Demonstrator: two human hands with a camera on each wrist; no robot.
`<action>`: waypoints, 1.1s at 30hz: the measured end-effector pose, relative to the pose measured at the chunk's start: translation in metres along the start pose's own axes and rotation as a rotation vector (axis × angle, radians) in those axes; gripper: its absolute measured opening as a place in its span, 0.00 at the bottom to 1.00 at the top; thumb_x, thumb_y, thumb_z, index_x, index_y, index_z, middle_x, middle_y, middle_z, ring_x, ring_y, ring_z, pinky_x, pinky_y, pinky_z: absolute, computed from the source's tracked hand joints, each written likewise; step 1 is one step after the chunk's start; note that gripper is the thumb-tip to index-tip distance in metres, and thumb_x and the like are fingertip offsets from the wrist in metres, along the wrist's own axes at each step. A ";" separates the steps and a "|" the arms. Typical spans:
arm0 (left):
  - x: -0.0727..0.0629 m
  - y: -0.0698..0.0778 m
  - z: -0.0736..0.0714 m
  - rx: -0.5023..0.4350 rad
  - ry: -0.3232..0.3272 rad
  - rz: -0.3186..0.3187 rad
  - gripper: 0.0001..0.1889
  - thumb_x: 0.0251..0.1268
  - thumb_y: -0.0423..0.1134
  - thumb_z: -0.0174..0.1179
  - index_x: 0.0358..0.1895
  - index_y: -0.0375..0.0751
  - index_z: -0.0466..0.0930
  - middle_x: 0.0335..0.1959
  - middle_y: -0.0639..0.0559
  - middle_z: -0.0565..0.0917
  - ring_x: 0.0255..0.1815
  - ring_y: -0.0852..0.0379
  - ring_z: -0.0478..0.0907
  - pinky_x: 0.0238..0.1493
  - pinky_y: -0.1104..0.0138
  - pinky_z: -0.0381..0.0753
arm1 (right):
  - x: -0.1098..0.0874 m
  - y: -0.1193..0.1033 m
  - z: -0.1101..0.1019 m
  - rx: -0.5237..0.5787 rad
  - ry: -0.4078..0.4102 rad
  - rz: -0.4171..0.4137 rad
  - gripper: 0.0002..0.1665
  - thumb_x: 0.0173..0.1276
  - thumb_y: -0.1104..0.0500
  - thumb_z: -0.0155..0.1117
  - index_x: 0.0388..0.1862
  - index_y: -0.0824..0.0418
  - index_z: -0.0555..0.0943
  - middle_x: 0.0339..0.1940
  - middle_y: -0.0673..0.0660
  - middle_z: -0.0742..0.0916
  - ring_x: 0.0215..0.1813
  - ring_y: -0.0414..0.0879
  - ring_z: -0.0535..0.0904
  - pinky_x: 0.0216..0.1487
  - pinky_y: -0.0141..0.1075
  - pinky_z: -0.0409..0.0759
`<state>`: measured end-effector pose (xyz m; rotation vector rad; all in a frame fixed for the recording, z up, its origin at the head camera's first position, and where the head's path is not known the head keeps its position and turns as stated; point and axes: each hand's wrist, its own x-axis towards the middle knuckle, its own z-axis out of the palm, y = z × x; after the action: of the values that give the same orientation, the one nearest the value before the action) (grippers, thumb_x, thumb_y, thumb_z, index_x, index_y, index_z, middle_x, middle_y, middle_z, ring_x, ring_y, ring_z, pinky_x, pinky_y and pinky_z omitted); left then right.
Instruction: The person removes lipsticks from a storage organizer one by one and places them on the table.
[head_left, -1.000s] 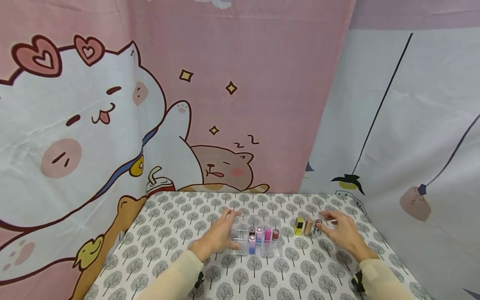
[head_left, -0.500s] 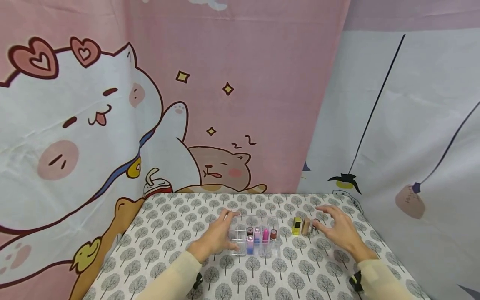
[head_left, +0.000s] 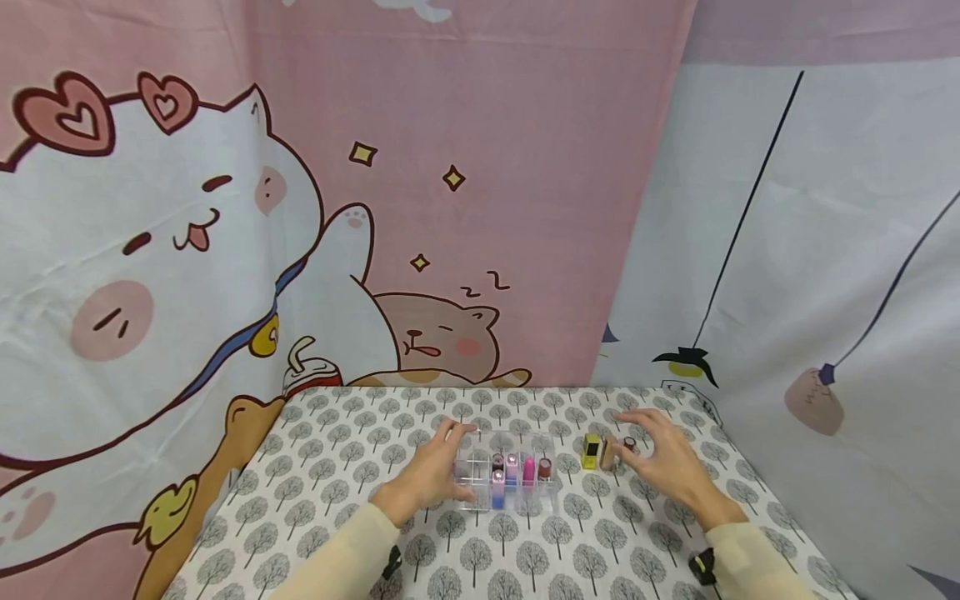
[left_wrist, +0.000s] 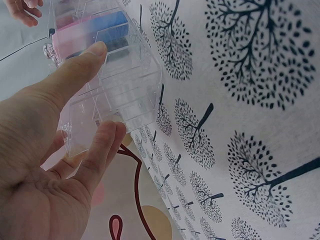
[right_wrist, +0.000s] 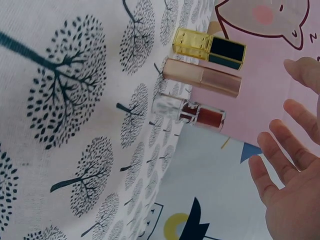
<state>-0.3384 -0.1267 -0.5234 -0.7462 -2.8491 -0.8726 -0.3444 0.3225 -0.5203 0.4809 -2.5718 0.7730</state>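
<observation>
My left hand (head_left: 429, 473) holds the left end of a clear plastic organizer (head_left: 474, 468), thumb at the front and fingers at the back. Standing in its compartments are pink-and-blue lipsticks (left_wrist: 90, 34), a magenta one (head_left: 528, 469) and dark red ones (head_left: 544, 468). To the right, three tubes stand in a row: a yellow-gold lipstick with a black upper part (right_wrist: 209, 48), a rose-gold lipstick (right_wrist: 201, 78) and a clear tube with dark red inside (right_wrist: 210, 116). My right hand (head_left: 669, 464) hovers beside them, fingers spread, holding nothing; its thumb overlaps the row in the head view.
The table cloth (head_left: 480, 550) is white with printed dark trees. Behind it hangs a pink cartoon-cat curtain (head_left: 525, 208), with a pale curtain (head_left: 862, 275) along the right side.
My right hand has shifted left along the row, its thumb passing from the clear tube toward the rose-gold lipstick. The left hand keeps its hold on the organizer. The head view has shifted slightly.
</observation>
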 end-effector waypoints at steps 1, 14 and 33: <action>0.000 0.000 0.000 0.001 0.000 -0.001 0.64 0.48 0.43 0.95 0.90 0.51 0.66 0.79 0.44 0.73 0.34 0.68 0.76 0.38 0.71 0.86 | 0.000 -0.002 0.000 -0.003 0.007 -0.012 0.35 0.76 0.56 0.85 0.78 0.60 0.85 0.80 0.67 0.84 0.79 0.75 0.80 0.76 0.85 0.74; 0.001 -0.002 -0.001 -0.001 -0.007 0.004 0.63 0.50 0.42 0.95 0.91 0.50 0.65 0.80 0.44 0.72 0.34 0.68 0.76 0.38 0.71 0.85 | 0.007 -0.025 0.003 -0.031 -0.039 -0.078 0.38 0.75 0.51 0.86 0.80 0.54 0.84 0.81 0.65 0.85 0.72 0.72 0.87 0.71 0.79 0.84; 0.001 -0.001 0.001 0.000 -0.006 -0.009 0.64 0.50 0.42 0.95 0.91 0.51 0.65 0.80 0.45 0.72 0.33 0.68 0.76 0.38 0.71 0.85 | 0.005 -0.054 0.016 -0.013 -0.095 -0.190 0.37 0.71 0.55 0.87 0.77 0.59 0.85 0.75 0.59 0.89 0.37 0.24 0.81 0.71 0.66 0.90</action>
<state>-0.3397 -0.1263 -0.5239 -0.7384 -2.8599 -0.8737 -0.3302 0.2698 -0.5067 0.7614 -2.5677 0.6808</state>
